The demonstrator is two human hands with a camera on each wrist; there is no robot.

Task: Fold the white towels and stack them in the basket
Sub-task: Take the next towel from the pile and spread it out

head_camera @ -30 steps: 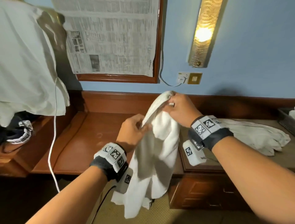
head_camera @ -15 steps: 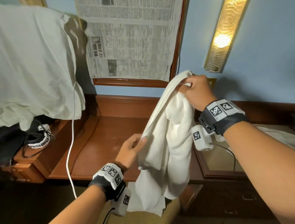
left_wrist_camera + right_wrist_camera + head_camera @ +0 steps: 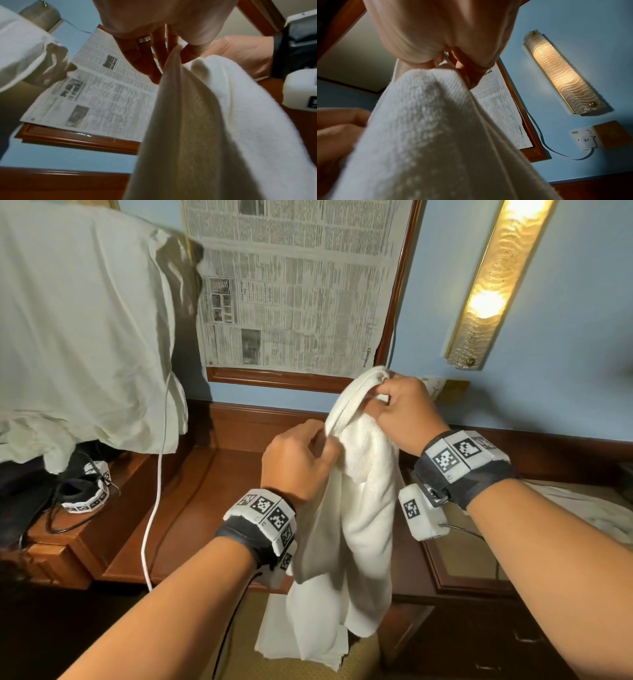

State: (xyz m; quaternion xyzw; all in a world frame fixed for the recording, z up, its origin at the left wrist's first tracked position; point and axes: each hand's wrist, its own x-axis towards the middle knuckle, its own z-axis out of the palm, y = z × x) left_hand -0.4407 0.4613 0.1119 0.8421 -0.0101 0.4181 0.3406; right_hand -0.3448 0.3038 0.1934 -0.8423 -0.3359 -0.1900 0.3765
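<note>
A white towel (image 3: 356,508) hangs bunched in the air in front of the wooden desk (image 3: 191,508). My right hand (image 3: 397,409) grips its top end up near the mirror frame. My left hand (image 3: 301,463) pinches the towel's edge a little lower and to the left; in the left wrist view the fingers (image 3: 171,54) close on a fold of the towel (image 3: 197,121). The right wrist view shows my right hand (image 3: 453,63) clamped on the towel (image 3: 428,128). Another white towel (image 3: 589,508) lies on the desk at the right. No basket is in view.
A newspaper-covered mirror (image 3: 294,285) hangs on the blue wall with a lit wall lamp (image 3: 486,289) to its right. A white sheet (image 3: 75,320) drapes over something at the left, with a white cable (image 3: 154,508) hanging down. A wall socket (image 3: 587,139) sits under the lamp.
My left hand has risen and closed on the towel's edge just below the right hand. My right hand has come down a little with the towel's top end.
</note>
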